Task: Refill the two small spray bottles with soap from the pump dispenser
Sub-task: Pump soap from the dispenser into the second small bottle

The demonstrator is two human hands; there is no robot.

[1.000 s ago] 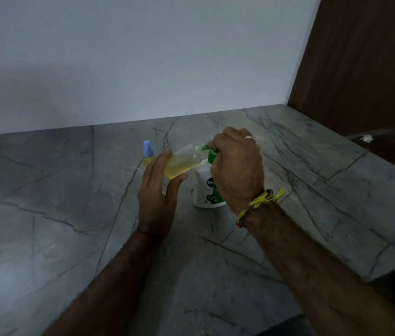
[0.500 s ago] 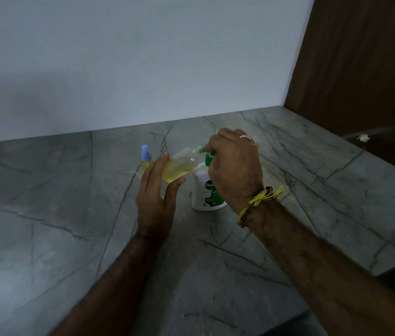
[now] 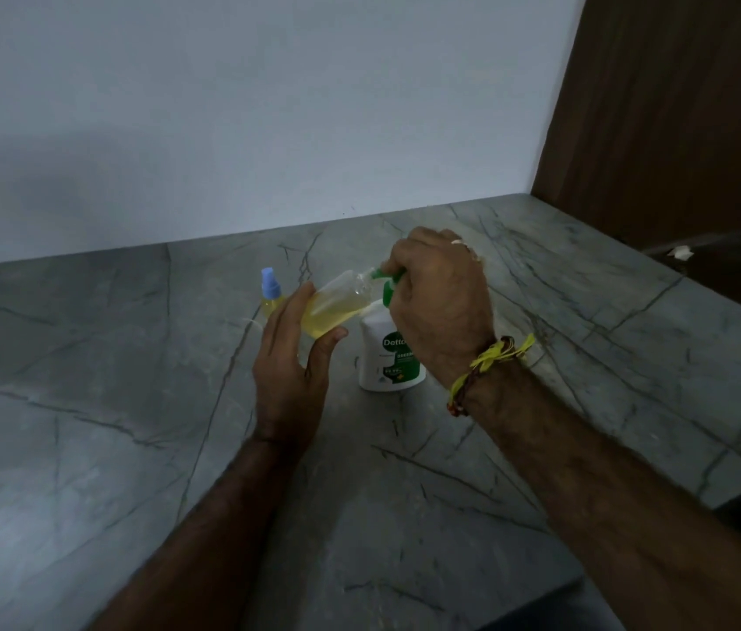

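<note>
Grey bench [image 3: 86,448]: capped bottle [image 3: 271,291] left of dispenser [image 3: 389,352], apparently refilled. Left grip [image 3: 291,371] grasping open bottle [image 3: 337,307], part full; right grip [image 3: 437,302] clenched on pump.

wall [image 3: 246,107]: plain white | countertop [image 3: 86,425]: grey veined stone | panel [image 3: 678,107]: possibly wood

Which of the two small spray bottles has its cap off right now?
The clear bottle of yellow liquid tilted in the left hand, neck at the green pump. The other small bottle stands capped in blue.
</note>
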